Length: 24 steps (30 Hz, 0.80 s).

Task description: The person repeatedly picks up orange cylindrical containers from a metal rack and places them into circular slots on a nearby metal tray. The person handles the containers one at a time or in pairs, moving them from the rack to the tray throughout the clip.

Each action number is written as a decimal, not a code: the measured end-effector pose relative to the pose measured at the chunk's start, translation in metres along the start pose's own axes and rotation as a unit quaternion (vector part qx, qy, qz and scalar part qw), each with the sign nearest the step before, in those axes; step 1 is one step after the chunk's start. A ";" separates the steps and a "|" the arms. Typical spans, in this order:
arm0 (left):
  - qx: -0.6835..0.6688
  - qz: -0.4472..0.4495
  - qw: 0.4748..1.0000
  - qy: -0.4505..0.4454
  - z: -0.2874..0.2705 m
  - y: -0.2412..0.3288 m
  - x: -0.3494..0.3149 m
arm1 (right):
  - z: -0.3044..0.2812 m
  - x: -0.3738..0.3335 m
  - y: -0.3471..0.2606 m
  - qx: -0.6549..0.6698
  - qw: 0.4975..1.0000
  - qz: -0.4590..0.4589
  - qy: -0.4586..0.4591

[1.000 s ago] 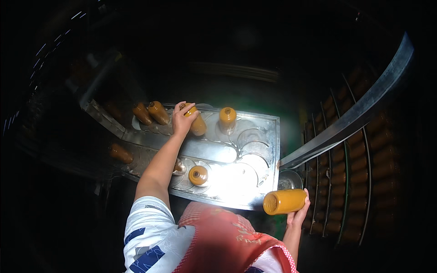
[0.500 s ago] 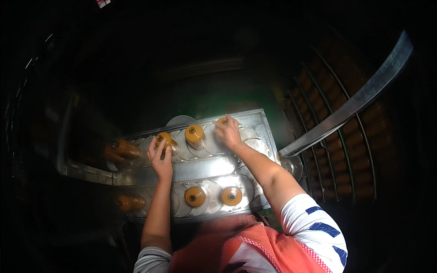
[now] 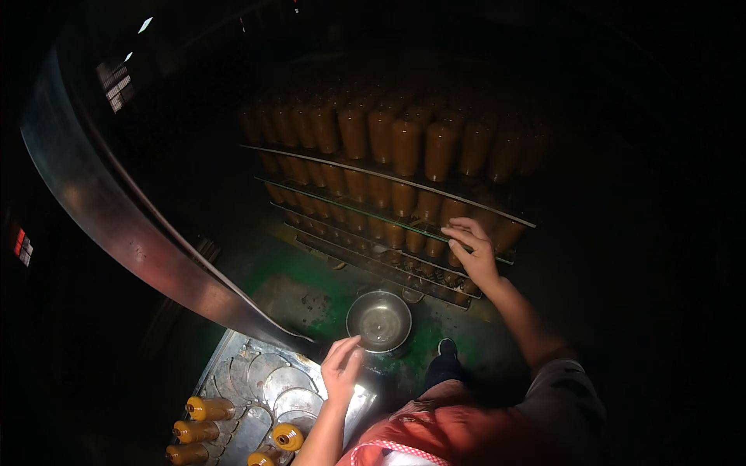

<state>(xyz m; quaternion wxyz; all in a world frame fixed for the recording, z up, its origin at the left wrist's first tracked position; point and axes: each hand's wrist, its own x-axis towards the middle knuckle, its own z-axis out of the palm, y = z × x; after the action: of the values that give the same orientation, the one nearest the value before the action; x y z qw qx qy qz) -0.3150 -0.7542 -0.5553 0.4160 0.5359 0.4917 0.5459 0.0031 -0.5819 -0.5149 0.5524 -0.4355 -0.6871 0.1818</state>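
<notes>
Right hand (image 3: pixel 472 252) curls over orange bobbins (image 3: pixel 404 147) on the wire rack (image 3: pixel 388 180), perhaps gripping one; left hand (image 3: pixel 342 369) rests open on the dimpled metal tray (image 3: pixel 256 373).

Your tray (image 3: pixel 233 371) sits lower left (bobbins (image 3: pixel 208 408) on it), bowl (image 3: pixel 379 320) just right, rack (image 3: pixel 388 182) behind the bowl.

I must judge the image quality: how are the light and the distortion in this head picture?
Head view: very dark, corners black; light falls only on the tray, bowl and both hands; the rail bends from fisheye; rack bottles look dim and soft.
</notes>
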 end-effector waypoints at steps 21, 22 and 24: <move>0.418 0.336 0.843 0.040 0.417 0.066 0.410 | -0.294 0.199 0.240 -0.145 0.987 0.003 0.072; 0.382 0.317 0.866 0.053 0.401 0.055 0.403 | -0.298 0.193 0.239 -0.127 0.987 0.021 0.097; 0.251 0.255 0.928 0.100 0.354 0.030 0.376 | -0.299 0.173 0.223 0.091 0.976 0.153 0.127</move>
<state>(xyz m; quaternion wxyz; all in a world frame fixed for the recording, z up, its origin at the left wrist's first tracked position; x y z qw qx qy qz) 0.0094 -0.3578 -0.4801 0.0633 0.6726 0.4987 0.5431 0.3645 -0.3891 -0.4772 0.6379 -0.5028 -0.5175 0.2692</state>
